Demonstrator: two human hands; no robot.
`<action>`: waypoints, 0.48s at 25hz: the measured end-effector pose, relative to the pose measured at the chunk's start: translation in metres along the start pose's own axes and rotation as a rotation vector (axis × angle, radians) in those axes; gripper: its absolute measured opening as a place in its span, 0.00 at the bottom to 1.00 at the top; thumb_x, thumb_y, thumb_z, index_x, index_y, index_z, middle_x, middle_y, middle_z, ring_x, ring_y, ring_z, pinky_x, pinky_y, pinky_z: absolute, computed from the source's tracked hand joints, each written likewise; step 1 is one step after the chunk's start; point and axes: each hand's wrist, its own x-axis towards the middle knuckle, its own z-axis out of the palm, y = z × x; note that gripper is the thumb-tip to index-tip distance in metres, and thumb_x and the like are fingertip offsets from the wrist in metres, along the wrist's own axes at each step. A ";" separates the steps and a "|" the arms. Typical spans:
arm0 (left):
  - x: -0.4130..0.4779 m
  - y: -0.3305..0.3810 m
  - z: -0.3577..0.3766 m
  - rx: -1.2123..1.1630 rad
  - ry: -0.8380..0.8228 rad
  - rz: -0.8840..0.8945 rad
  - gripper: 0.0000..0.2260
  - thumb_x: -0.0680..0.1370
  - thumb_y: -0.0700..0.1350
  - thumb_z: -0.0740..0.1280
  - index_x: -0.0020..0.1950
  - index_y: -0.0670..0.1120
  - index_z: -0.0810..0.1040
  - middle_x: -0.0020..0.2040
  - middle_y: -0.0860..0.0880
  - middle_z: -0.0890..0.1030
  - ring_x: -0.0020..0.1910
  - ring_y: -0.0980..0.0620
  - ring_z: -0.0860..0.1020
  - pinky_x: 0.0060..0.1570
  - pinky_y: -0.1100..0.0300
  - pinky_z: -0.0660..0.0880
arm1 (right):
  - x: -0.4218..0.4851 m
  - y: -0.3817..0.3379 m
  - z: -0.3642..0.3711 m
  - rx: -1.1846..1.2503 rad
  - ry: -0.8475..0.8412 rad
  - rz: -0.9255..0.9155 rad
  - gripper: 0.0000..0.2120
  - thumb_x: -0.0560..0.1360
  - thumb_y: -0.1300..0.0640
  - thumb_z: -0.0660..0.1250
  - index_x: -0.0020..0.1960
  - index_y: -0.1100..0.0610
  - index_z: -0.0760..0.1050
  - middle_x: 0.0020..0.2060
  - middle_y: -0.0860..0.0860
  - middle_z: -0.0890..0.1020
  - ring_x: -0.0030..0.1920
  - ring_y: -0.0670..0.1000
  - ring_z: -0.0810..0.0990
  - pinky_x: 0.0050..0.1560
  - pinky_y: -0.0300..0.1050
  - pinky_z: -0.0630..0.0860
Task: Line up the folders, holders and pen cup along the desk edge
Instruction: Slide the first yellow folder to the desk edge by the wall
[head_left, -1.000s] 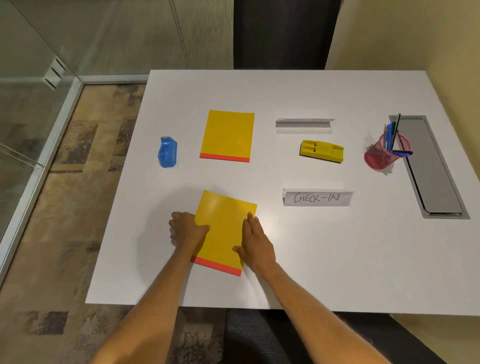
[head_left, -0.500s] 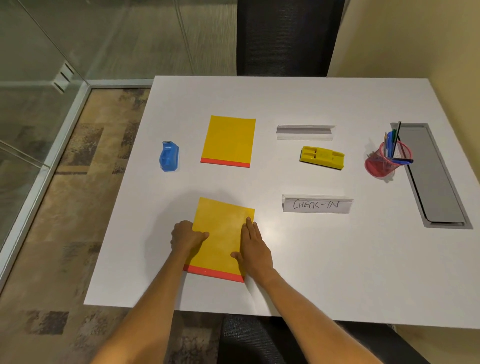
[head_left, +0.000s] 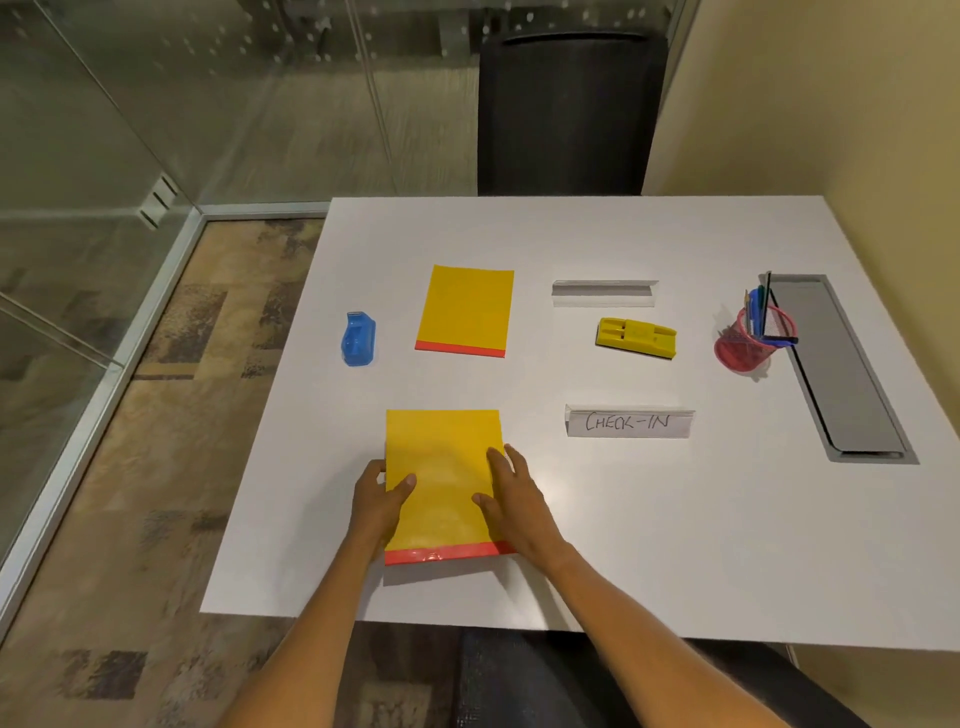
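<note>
Head view looks down on both hands flat on the near yellow folder (head_left: 441, 483), left hand (head_left: 375, 501) curled at its left edge with thumb on top, right hand (head_left: 514, 499) spread along its right edge, squaring it toward the desk (head_left: 675, 545) edge nearest the person. I'd judge the job barely begun: the second folder (head_left: 465, 309), two holders, one labelled CHECK-IN (head_left: 629, 422) and one blank (head_left: 602, 293), and one pen cup (head_left: 753, 338) sit farther from that edge, unaligned.
</note>
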 end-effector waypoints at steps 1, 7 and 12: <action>-0.006 0.003 -0.002 -0.012 0.007 0.005 0.17 0.77 0.41 0.71 0.64 0.42 0.73 0.63 0.37 0.79 0.58 0.37 0.80 0.58 0.41 0.79 | -0.005 -0.005 -0.005 0.064 0.034 0.003 0.32 0.77 0.50 0.67 0.76 0.55 0.57 0.76 0.56 0.59 0.70 0.58 0.69 0.68 0.52 0.70; -0.058 0.028 -0.010 -0.105 -0.030 0.093 0.09 0.79 0.42 0.68 0.58 0.49 0.73 0.54 0.48 0.79 0.44 0.56 0.79 0.39 0.61 0.76 | -0.045 -0.038 -0.048 0.573 0.206 0.209 0.29 0.75 0.58 0.70 0.73 0.52 0.64 0.57 0.53 0.79 0.45 0.45 0.81 0.37 0.31 0.76; -0.098 0.060 -0.011 -0.098 -0.175 0.126 0.16 0.81 0.40 0.65 0.69 0.42 0.73 0.62 0.43 0.79 0.59 0.41 0.79 0.60 0.45 0.78 | -0.078 -0.052 -0.094 0.654 0.304 0.220 0.24 0.72 0.61 0.73 0.66 0.53 0.73 0.52 0.54 0.82 0.45 0.44 0.80 0.41 0.37 0.76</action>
